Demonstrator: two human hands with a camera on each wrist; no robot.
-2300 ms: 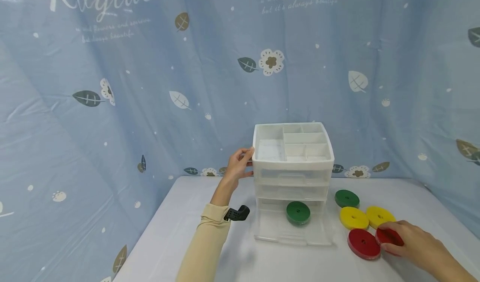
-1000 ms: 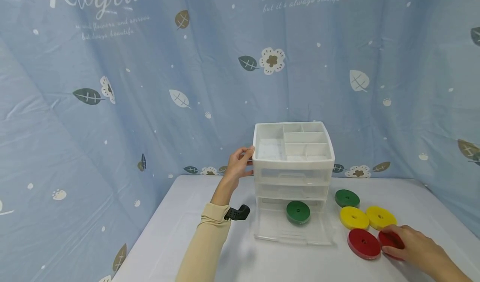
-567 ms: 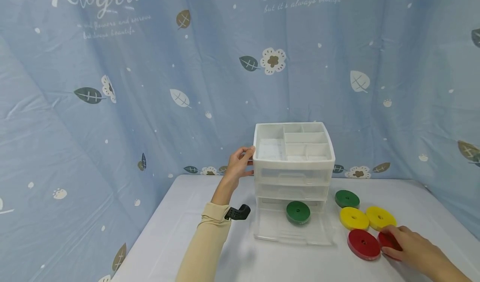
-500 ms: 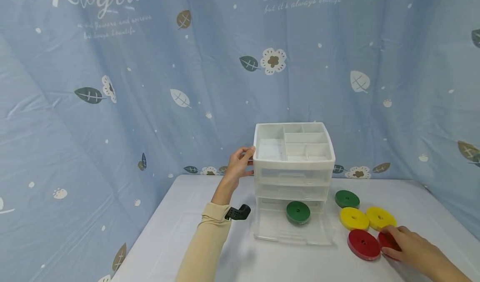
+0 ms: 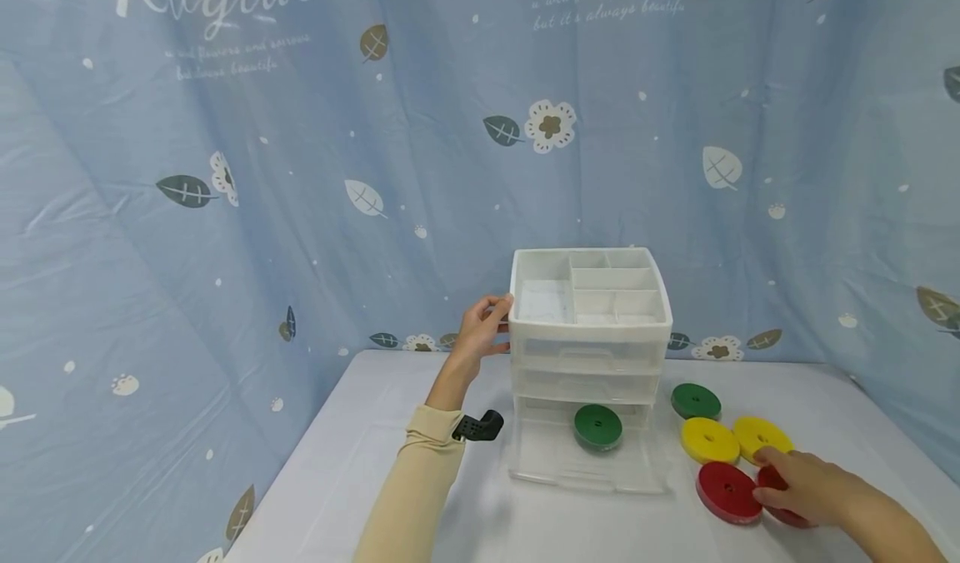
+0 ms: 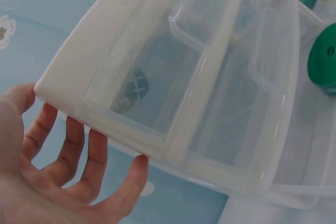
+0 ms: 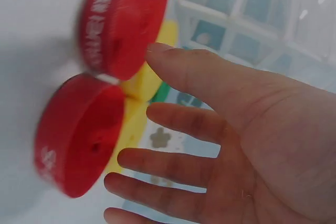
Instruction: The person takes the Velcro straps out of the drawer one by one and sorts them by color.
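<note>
At the left side of a white, clear-fronted drawer unit [image 5: 590, 331], my left hand [image 5: 474, 334] touches the top rim with its thumb and the side wall with spread fingertips. The bottom drawer [image 5: 547, 463] is pulled out and holds a green roll of tape [image 5: 597, 426]. Over the right-hand red roll of tape [image 5: 772, 477] is my right hand [image 5: 821, 490], which partly hides it in the head view. The right wrist view shows the fingers loosely extended and the thumb tip by a red roll's edge, gripping nothing. Another red roll [image 5: 729, 493] lies beside it.
Two yellow rolls, one on the left [image 5: 709, 440] and one on the right [image 5: 762, 437], lie behind the red ones. Farther back lies a green roll [image 5: 696, 401]. The unit's top tray [image 5: 545, 298] has several compartments. A blue patterned curtain [image 5: 420, 130] hangs behind the white table [image 5: 337, 463].
The right-hand red roll has shifted slightly right, away from the other red one. My right hand's fingers have moved a little left over it. My left hand stays at the drawer unit.
</note>
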